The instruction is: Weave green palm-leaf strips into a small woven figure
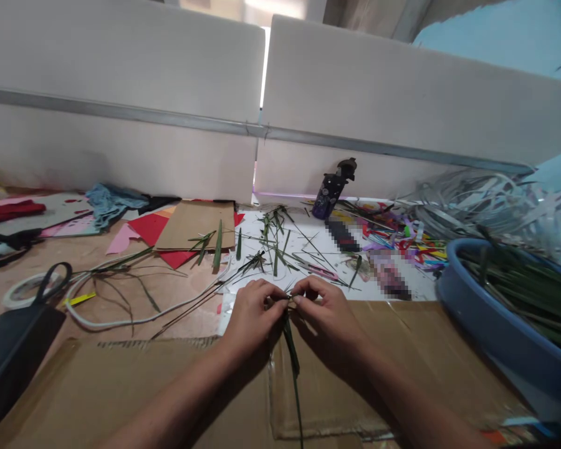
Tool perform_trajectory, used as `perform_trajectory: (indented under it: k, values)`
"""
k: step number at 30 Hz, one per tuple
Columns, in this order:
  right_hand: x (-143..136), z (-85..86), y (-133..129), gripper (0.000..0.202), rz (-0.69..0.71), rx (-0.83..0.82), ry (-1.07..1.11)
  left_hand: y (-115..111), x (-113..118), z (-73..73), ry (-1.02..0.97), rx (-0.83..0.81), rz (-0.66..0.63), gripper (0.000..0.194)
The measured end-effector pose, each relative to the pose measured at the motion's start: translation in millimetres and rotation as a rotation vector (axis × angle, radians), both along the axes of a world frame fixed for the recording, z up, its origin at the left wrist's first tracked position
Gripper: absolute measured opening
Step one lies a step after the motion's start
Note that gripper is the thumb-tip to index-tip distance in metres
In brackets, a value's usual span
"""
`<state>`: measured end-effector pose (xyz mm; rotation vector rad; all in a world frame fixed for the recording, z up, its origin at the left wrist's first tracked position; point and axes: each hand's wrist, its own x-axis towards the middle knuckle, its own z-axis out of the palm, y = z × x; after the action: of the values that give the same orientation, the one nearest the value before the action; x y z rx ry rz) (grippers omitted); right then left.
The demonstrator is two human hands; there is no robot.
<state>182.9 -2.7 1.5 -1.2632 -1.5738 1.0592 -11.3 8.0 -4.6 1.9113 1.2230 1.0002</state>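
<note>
My left hand [260, 313] and my right hand [321, 308] meet at the middle of the view, just above the cardboard sheets. Between their pinched fingertips is the top of a green leaf strip [290, 346]. The strip hangs down toward me, folded or layered in its upper part and thin as a stem below. Fine pale ends stick up past the fingertips. How the fold is made at the pinch is hidden by my fingers. Beyond my hands, cut green leaf pieces [275, 255] lie scattered on a white sheet, with a pink-handled cutter [318, 270] among them.
A blue tub [453, 293] of long green leaves stands at the right. Behind it lie coiled clear strips [477, 199]. A dark bottle [328, 194] stands at the back. At the left are a black pouch [14, 355], a tape roll [16, 293] and a white cable [103, 324].
</note>
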Motion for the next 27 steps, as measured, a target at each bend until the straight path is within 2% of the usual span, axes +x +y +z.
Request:
perform_trajectory:
  k: [8,12,16,22,27]
  values:
    - [-3.8,5.9,-9.6,0.01,-0.062,-0.15,0.209,3.3,4.4,-9.2,-0.254,-0.206,0.016,0.006]
    - [-10.0,15.9,-17.5,0.015,-0.144,-0.251,0.358,3.8,4.8,-6.8,-0.362,-0.281,0.009,0.003]
    - [-12.0,20.0,-20.7,0.015,-0.163,-0.302,0.427,3.0,4.7,-4.1,-0.391,-0.328,0.003,0.005]
    - [-11.1,11.5,-17.7,0.032,-0.107,-0.303,0.397,1.3,6.0,-2.7,-0.444,-0.381,-0.02,0.009]
    - [-12.2,2.6,-12.9,0.017,-0.083,-0.256,0.378,0.3,5.8,-2.8,-0.45,-0.412,-0.039,0.006]
